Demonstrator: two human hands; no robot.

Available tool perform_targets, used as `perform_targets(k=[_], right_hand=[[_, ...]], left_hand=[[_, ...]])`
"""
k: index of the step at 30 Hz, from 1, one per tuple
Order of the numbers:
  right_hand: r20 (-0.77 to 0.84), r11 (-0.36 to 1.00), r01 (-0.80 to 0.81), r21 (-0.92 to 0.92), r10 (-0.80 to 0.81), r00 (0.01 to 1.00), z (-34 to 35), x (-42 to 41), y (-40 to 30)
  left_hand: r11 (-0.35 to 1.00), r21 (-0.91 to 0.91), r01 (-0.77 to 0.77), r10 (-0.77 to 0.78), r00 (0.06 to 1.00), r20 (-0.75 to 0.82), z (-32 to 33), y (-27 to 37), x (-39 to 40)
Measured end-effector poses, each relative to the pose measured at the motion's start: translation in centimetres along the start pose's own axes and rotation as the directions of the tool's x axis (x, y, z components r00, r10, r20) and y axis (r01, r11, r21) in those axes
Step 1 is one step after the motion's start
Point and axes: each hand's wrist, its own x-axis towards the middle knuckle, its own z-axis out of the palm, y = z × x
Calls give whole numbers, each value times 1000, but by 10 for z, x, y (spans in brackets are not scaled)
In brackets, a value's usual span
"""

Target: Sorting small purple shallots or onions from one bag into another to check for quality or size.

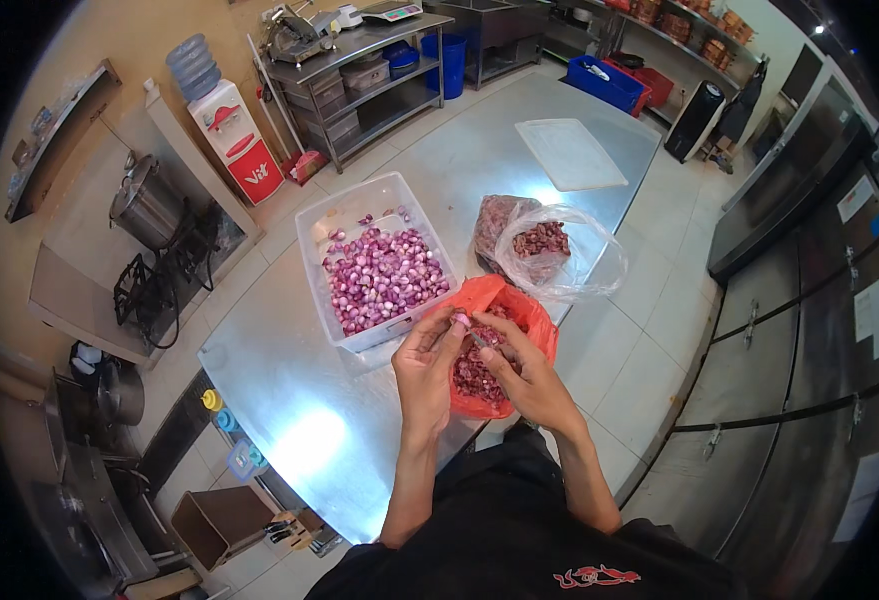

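Between the fingertips of my left hand (428, 356) is a small pinkish shallot (460, 320). My right hand (525, 367) grips a small knife (478, 340), its blade beside the shallot; most of its handle is hidden in the fingers. Both hands are above an open red plastic bag (543, 330) that holds loose shallot skins (477, 379). Beyond my left hand stands a translucent plastic tub (312, 247) with many peeled purple shallots (383, 277). A clear plastic bag (597, 255) of brownish unpeeled shallots (543, 240) lies past the red bag.
Everything stands on a steel table (259, 360). A flat translucent lid (570, 154) lies at its far end. Squeeze bottles (218, 409) and a knife block (293, 531) are off its left edge. Steel refrigerator doors (754, 390) line the right; a gas stove (158, 292) is left.
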Motion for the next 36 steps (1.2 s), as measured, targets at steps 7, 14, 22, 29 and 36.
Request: perform_targets(k=[7,14,22,29,36], right_hand=[[-26,990,78,-116,-82,996,0,-2,-9],[-110,995,92,-43,-96,989,6,-6,-11],[-154,935,195,-295,-248,956,6,-4,-6],[-363,919,74,-387,-226,904,4,10,5],[-299,961,-114,-253,35,954,1,5,26]], left_hand=[[1000,-2,-21,21,1000,9,1,3,-3],[997,-65,-37,39,999,27,1,1,-2],[999,-40,-31,33,998,59,2,-1,-3],[1000,9,-18,17,993,113,-3,5,-5],[990,-81,118,-117,993,19,-9,-8,4]])
